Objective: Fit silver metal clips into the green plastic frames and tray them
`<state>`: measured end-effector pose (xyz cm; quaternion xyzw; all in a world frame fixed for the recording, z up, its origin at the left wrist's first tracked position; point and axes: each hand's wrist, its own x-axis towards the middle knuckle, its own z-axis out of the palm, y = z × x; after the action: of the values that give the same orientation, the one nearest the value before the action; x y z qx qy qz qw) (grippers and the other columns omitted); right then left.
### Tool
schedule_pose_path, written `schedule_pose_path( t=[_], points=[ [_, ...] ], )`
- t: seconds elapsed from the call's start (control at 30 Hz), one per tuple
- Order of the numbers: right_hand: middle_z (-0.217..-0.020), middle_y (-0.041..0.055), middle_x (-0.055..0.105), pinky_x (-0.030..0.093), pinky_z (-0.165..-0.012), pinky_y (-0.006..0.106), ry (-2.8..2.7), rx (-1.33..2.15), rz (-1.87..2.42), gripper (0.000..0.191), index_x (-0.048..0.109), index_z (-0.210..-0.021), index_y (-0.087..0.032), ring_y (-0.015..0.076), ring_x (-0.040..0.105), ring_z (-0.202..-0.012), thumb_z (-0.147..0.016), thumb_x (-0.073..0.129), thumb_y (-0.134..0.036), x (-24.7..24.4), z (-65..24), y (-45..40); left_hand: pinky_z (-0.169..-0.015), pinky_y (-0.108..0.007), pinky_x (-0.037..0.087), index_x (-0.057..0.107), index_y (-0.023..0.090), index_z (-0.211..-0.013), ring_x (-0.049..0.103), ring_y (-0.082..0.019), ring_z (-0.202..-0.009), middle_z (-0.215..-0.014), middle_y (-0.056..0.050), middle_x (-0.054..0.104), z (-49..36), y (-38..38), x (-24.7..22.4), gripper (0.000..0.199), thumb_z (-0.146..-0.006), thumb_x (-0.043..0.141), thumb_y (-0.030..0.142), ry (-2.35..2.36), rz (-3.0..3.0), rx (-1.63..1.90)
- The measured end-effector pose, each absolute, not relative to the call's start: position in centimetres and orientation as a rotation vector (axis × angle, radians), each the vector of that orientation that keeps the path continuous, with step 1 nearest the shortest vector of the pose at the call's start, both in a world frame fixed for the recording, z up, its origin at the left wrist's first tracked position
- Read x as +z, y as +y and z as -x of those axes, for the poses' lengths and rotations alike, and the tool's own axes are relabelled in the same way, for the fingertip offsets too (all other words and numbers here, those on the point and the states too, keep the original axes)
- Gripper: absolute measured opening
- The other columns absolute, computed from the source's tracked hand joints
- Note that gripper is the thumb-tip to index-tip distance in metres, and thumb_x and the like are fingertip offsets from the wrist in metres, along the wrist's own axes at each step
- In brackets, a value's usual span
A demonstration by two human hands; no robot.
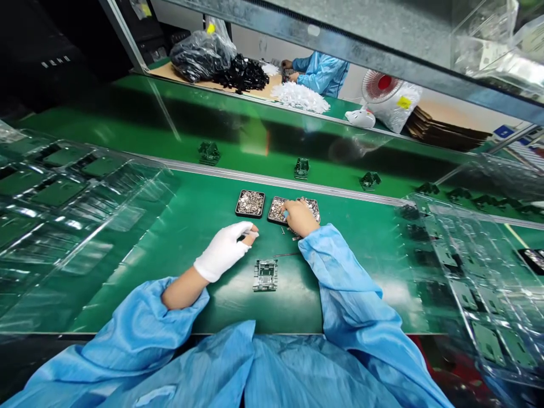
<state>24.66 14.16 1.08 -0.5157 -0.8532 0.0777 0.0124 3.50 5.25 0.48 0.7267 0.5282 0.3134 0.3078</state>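
Note:
My left hand (223, 249), in a white glove with bare fingertips, hovers over the mat left of centre. Its thumb and forefinger curve toward each other with a gap between them, and I see nothing held there. My right hand (301, 218), bare with a bit of blue on one fingertip, is bent down over a black tray of small metal parts (277, 209). Its fingertips are pinched together among the parts; what they hold is hidden. Between my forearms lies a green circuit board in a clear-edged frame (266, 276). Just above it rests a thin dark rod (285, 254).
Another black tray of metal parts (250, 203) stands to the left. Clear blister trays with green boards lie at left (59, 192) and right (484, 334). Beyond a metal rail (272, 182), several board assemblies (301, 168) sit on a green strip. A co-worker's blue sleeve (325, 73) shows behind.

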Motion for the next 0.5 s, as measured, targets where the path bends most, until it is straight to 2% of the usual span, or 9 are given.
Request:
schedule_pose_path(
  t=[0.1,0.23,0.4,0.5],
  points=[
    [-0.109,0.0068,0.066,0.031,-0.098,0.034,-2.727,0.300,1.540,0.028,0.064,-0.100,-0.018,0.0204,0.055,-0.105,-0.082,0.047,-0.004,1.39,-24.52,14.46,-0.071,-0.028,0.045,0.059,0.020,-0.086,0.061,-0.018,-0.076,-0.080,-0.001,0.066,-3.68,5.23,0.56,0.024,-0.086,0.046,0.040,1.390,-1.940,0.818],
    [-0.103,0.0095,0.067,0.033,-0.095,0.034,-2.754,0.299,1.547,0.025,0.066,-0.094,-0.016,0.0211,0.058,-0.101,-0.081,0.048,-0.003,1.67,-24.10,14.62,-0.070,-0.029,0.045,0.059,0.020,-0.086,0.061,-0.018,-0.075,-0.080,-0.001,0.066,-3.78,5.21,0.44,0.023,-0.086,0.046,0.039,1.392,-1.947,0.798],
    [-0.109,0.0096,0.067,0.033,-0.094,0.034,-2.749,0.279,1.599,0.036,0.063,-0.104,-0.015,0.0206,0.058,-0.101,-0.080,0.043,0.002,1.83,-24.44,14.63,-0.070,-0.028,0.045,0.059,0.019,-0.087,0.061,-0.018,-0.076,-0.080,-0.001,0.066,-3.78,5.19,0.48,0.024,-0.085,0.046,0.039,1.398,-1.939,0.796],
    [-0.112,0.0078,0.065,0.033,-0.094,0.034,-2.796,0.291,1.566,0.032,0.066,-0.102,-0.019,0.0221,0.057,-0.103,-0.080,0.048,-0.002,2.04,-24.57,14.70,-0.071,-0.028,0.046,0.060,0.019,-0.088,0.061,-0.017,-0.075,-0.081,-0.001,0.066,-3.93,5.12,0.64,0.025,-0.085,0.046,0.039,1.396,-1.946,0.778]
  ],
)
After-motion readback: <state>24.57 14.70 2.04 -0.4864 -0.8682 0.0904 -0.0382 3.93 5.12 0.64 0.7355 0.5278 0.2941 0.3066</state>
